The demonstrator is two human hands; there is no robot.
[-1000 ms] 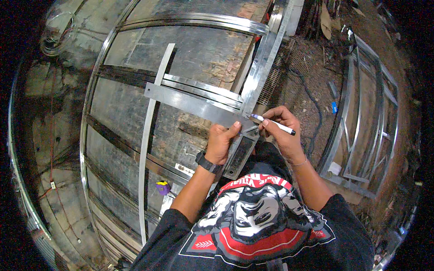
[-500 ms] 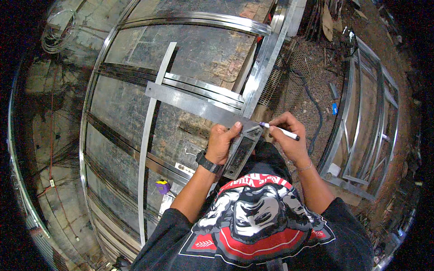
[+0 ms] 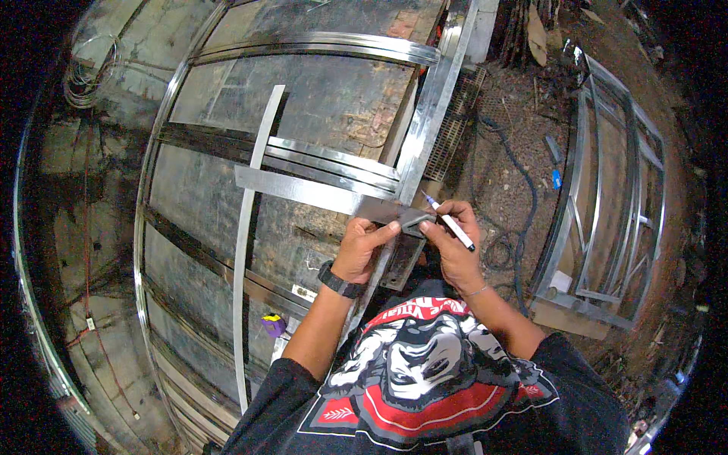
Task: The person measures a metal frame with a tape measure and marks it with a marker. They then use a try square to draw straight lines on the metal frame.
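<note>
The left hand (image 3: 362, 249) presses the flat metal bar (image 3: 303, 191) on the frame's (image 3: 425, 129) right edge. The right hand (image 3: 453, 246) pinches a marker (image 3: 449, 221) there; no mark shows yet.

Left hand (image 3: 362, 246) and right hand (image 3: 453, 246) close together (fingers curled).

Black short-sleeved T-shirt (image 3: 425, 409) on show, a big graphic across the chest in white, grey and red, with a red band curving beneath. A dark wristwatch (image 3: 340, 281) wraps the left wrist, and a thin bracelet (image 3: 478, 291) circles the right.
</note>
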